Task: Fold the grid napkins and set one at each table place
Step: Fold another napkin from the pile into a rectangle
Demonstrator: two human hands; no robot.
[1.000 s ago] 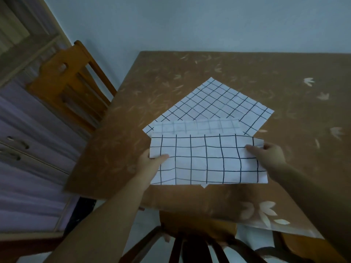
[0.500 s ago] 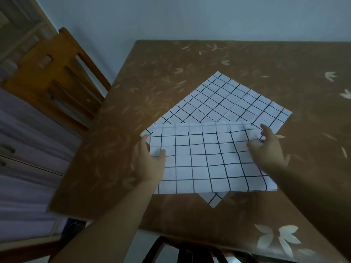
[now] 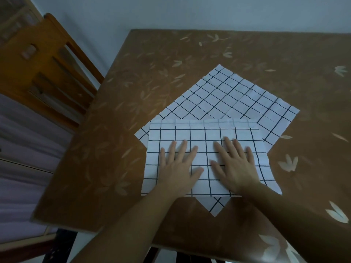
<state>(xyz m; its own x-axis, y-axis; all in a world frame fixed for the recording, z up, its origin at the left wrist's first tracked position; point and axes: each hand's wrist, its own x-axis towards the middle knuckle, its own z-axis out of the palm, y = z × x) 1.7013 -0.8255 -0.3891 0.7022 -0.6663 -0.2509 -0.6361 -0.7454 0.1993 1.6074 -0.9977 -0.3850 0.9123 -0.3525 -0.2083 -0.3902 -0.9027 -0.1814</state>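
Observation:
A folded white napkin with a black grid point(image 3: 205, 135) lies flat on the brown table point(image 3: 152, 76), square to me. Beneath it a second grid napkin point(image 3: 231, 95) lies unfolded and turned like a diamond, its near corner poking out below. My left hand point(image 3: 178, 168) and my right hand point(image 3: 235, 166) both press flat on the folded napkin, fingers straight and spread, side by side near its middle.
A wooden chair point(image 3: 43, 71) stands at the table's left side, against a pale wall. The table's near edge runs just below my forearms, with another chair's dark frame point(image 3: 163, 255) under it. Leaf patterns mark the tabletop.
The folded napkin, held up by its side edges a second ago, now lies on the table over the unfolded one. Both hands let go of the edges and moved onto its top, flat.

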